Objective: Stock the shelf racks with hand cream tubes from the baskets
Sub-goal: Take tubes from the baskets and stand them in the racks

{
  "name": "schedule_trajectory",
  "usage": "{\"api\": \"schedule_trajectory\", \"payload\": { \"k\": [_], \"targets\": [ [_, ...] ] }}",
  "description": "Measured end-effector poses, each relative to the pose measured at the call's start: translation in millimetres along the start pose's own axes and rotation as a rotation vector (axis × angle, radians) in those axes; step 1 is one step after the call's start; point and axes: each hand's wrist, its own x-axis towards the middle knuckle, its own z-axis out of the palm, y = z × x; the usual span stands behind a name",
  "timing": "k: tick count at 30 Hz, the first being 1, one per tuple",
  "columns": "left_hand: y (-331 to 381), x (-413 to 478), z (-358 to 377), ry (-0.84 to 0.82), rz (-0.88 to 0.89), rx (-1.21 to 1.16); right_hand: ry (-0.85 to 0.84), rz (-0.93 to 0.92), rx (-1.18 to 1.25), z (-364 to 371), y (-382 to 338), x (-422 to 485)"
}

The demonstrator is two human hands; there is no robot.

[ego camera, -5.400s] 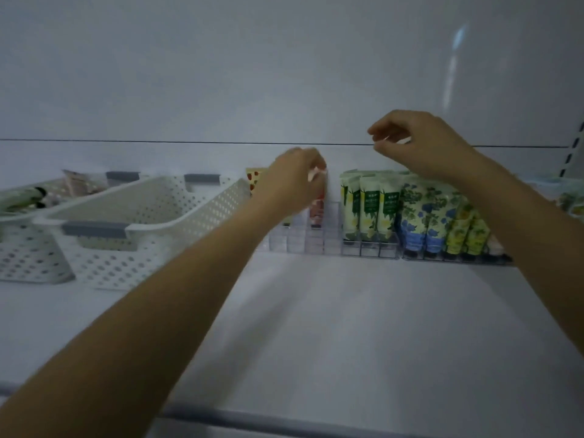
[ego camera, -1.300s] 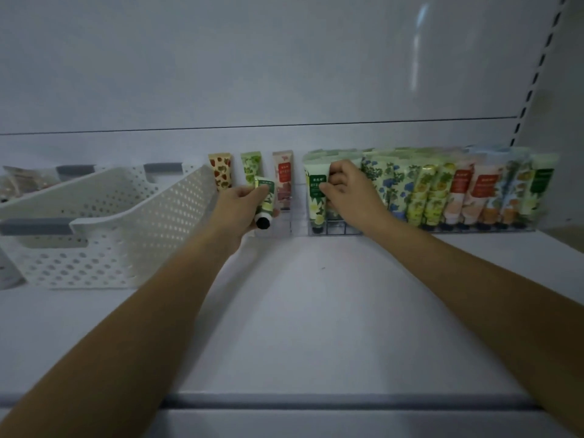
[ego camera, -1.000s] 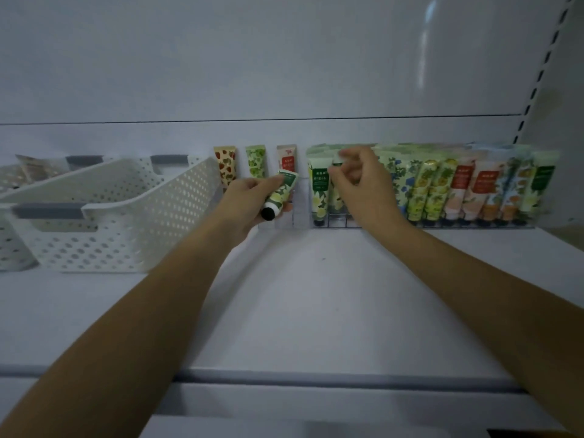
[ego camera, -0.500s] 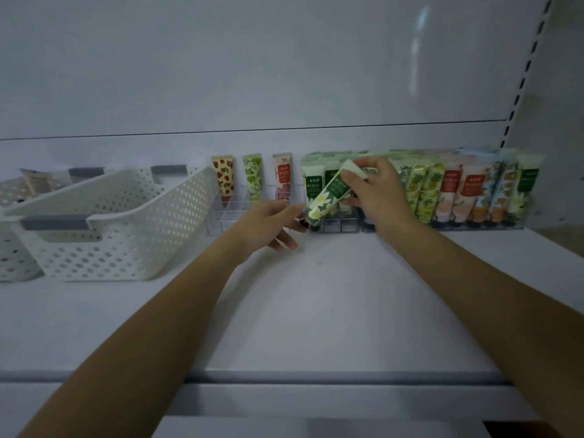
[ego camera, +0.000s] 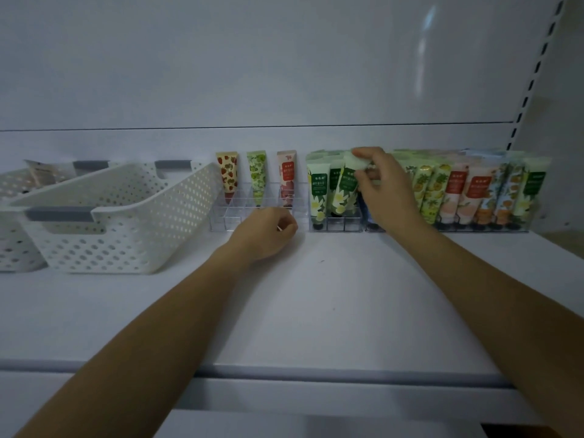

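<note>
Right hand: the right hand [ego camera: 384, 191] is raised at the rack row, thumb and fingertips curled in a pinch on the flat top end of a green hand cream tube [ego camera: 343, 192].
Held tube: it is tilted, top toward the right hand, cap end down in the middle clear rack [ego camera: 336, 224]; I cannot tell whether the cap is fully seated.
Left hand: the left hand [ego camera: 268, 232] is low on the shelf [ego camera: 316, 311], left of and nearer than the right hand, fingers loosely curled under, nothing in it.
Just left of the held tube: a white-and-green tube [ego camera: 317, 197] stands upright, cap down, in the same rack, with more green tubes behind.
Beyond the left hand: a clear rack [ego camera: 227, 219] has three tubes upright in its back row: a strawberry tube [ego camera: 227, 177], a leaf-green tube [ego camera: 256, 175] and a red-label tube [ego camera: 286, 175]. Its front compartments show no tubes.
Right of the right hand: a full row of tubes [ego camera: 474, 191] stands packed side by side.
Left of the left hand: a white perforated basket [ego camera: 126, 222] sits tipped on the shelf, and a second basket [ego camera: 12, 248] lies behind it at the frame edge.
</note>
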Motion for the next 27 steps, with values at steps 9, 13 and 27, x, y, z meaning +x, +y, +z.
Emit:
{"api": "schedule_trajectory", "payload": {
  "k": [9,13,27],
  "targets": [
    [2.8,-2.0,-1.1,-0.003,0.007,0.017,-0.355,0.023,-0.176,5.7,7.4,-6.8],
    [7.4,-1.3,-2.7,0.107,0.025,-0.004,-0.312,-0.042,-0.253,7.0,6.2,-7.3],
    [-48.3,6.8,-171.3,0.376,0.054,0.156,-0.285,-0.396,-0.296,66.6,-95.1,36.4]
  ]
}}
